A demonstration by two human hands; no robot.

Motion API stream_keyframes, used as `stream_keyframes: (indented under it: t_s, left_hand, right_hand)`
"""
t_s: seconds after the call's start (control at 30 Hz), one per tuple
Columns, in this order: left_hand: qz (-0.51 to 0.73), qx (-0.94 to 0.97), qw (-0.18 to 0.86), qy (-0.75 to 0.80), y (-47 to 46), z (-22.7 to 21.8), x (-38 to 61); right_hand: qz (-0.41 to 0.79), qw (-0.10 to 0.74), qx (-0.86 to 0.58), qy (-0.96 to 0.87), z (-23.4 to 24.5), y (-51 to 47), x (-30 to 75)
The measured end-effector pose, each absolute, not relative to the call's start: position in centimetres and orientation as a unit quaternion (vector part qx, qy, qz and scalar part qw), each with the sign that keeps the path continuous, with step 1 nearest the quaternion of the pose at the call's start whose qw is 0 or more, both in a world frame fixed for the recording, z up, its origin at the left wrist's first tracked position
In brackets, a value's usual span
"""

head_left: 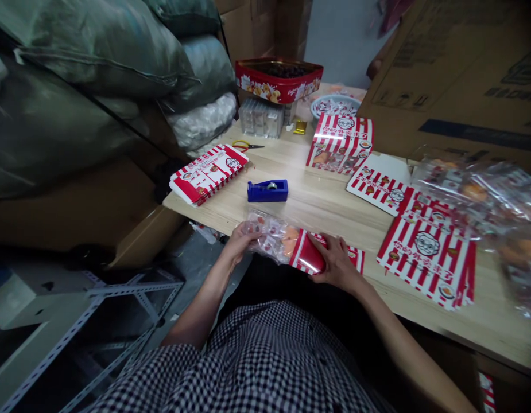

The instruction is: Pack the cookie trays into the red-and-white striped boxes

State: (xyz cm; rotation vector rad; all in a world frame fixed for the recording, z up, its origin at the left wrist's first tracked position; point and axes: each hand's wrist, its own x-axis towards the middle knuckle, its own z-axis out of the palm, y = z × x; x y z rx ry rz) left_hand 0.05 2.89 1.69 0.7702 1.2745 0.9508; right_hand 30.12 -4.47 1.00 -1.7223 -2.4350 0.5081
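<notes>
At the table's front edge, my left hand (pixel 240 242) grips the left end of a clear plastic bag (pixel 268 236) with small wrapped pieces and something orange in it. The bag's right end sits in the mouth of a red-and-white striped card box (pixel 307 253). My right hand (pixel 335 261) is closed around that box from above, thumb on the near side. Just beyond the bag stands a blue tape dispenser (pixel 267 191). Right of my right hand lies a pile of striped cartons (pixel 424 258).
A stack of folded cartons (pixel 208 174) and yellow-handled scissors (pixel 243 145) lie on the left of the table. A filled striped box (pixel 340 143), a red tin (pixel 279 86) and a bowl (pixel 335 106) stand behind. Filled clear bags (pixel 476 192) cover the right side, beside a large cardboard box (pixel 458 80).
</notes>
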Motion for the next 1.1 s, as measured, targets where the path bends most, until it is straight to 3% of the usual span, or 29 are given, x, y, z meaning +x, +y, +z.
stream_keyframes:
  t_s: [0.47,0.8,1.1]
  left_hand:
    - [0.451,0.353,0.592,0.566,2.8,1.6,0.4]
    - [0.494,0.447,0.436,0.605,0.1,2.4,0.0]
    - [0.443,0.447,0.558,0.541,-0.3,2.4,-1.3]
  right_hand:
    - [0.171,0.063,-0.58,-0.794,1.4,-4.4,29.6]
    - [0.162,0.075,-0.595,-0.784,1.0,-4.5,29.5]
    - [0.156,0.077,-0.596,-0.784,1.0,-4.6,29.5]
